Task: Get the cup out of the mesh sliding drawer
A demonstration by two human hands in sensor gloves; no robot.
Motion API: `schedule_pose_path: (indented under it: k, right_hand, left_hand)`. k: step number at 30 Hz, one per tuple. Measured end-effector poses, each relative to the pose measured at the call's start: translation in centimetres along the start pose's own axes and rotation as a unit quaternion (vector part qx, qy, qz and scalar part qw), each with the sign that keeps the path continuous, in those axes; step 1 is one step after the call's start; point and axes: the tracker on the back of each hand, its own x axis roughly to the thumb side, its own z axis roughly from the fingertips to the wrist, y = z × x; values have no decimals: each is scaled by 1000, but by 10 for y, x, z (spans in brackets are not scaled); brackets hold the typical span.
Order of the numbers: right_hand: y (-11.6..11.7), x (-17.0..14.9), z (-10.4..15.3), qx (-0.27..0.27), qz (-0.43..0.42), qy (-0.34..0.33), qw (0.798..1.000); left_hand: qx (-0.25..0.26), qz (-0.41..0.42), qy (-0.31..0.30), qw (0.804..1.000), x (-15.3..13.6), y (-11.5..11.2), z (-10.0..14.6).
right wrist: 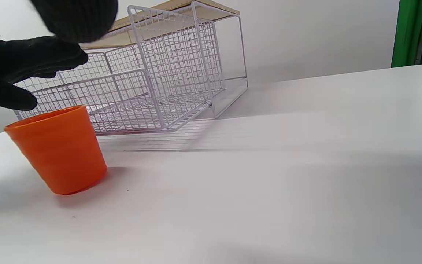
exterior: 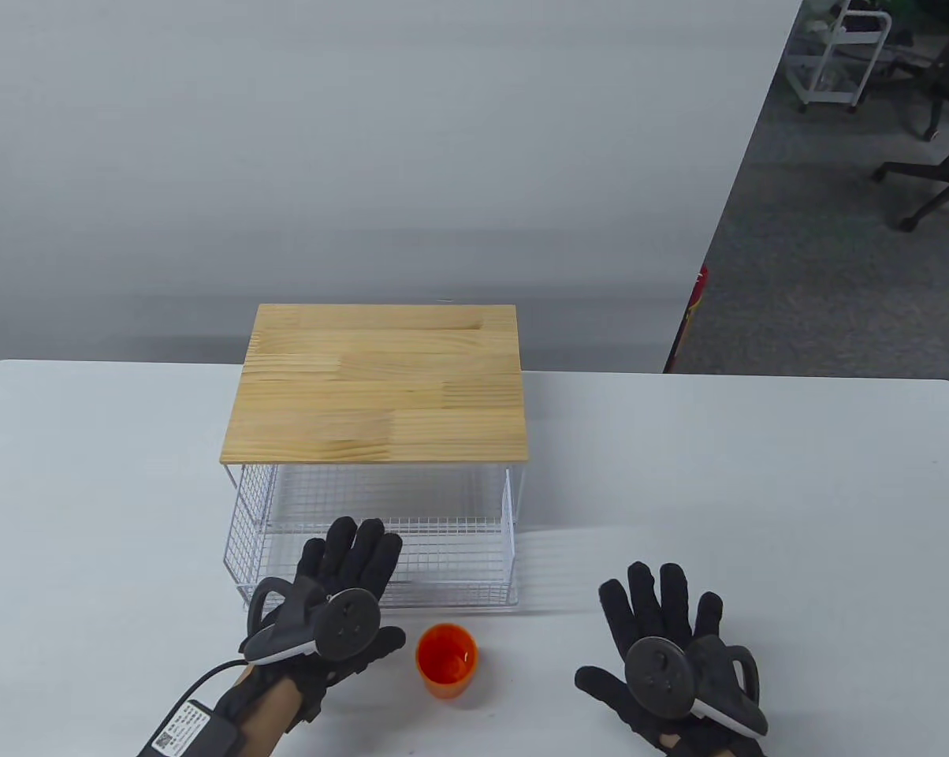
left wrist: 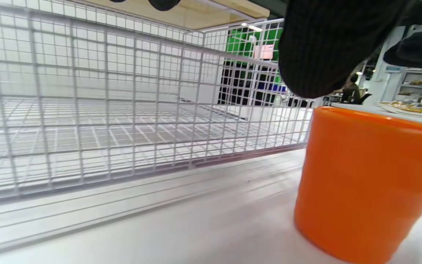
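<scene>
The orange cup (exterior: 446, 659) stood upright on the white desk (exterior: 758, 489), just in front of the pulled-out mesh drawer (exterior: 380, 556) — outside it. The left hand (exterior: 329, 607) hovered beside the cup with fingers spread, holding nothing. The right hand (exterior: 668, 654) lay well apart to the right — flat, open, holding nothing.

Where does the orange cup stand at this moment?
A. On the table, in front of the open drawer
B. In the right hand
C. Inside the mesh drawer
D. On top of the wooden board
A: the orange cup stands upright on the white table, outside the pulled-out mesh drawer, and neither hand holds it.
</scene>
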Motion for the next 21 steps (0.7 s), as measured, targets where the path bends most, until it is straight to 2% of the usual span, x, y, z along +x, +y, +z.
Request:
schedule_pose_path:
  k: [21]
  right_hand:
    - [-1,-2,-1,-2,-3,6,1000]
  left_hand:
    - [-9,-55,27,998,-2,-21,-10]
